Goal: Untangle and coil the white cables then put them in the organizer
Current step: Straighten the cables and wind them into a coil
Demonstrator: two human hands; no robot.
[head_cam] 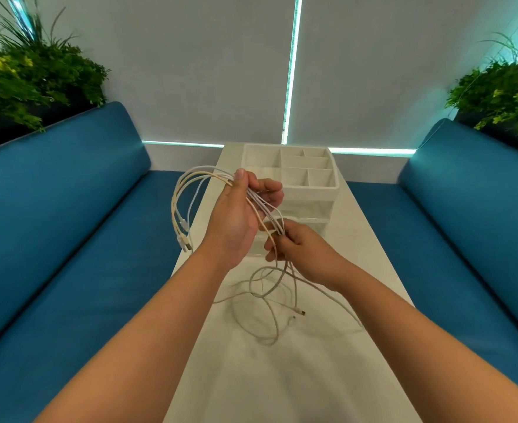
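Note:
Several white cables (180,206) run through both hands above a narrow white table (282,377). My left hand (239,221) is raised, palm toward me, gripping the bundle near its top; loops arc out to its left and their plug ends dangle at the table's left edge. My right hand (300,251) sits lower and pinches the same strands just below. From it, tangled loops (266,300) fall onto the tabletop with two plug ends lying loose. The white organizer (324,186), with open compartments on top and drawers below, stands behind the hands.
Blue upholstered benches (68,209) run along both sides of the table. Green plants in dark planters (29,80) stand behind each bench back. Grey roller blinds cover the window at the far end.

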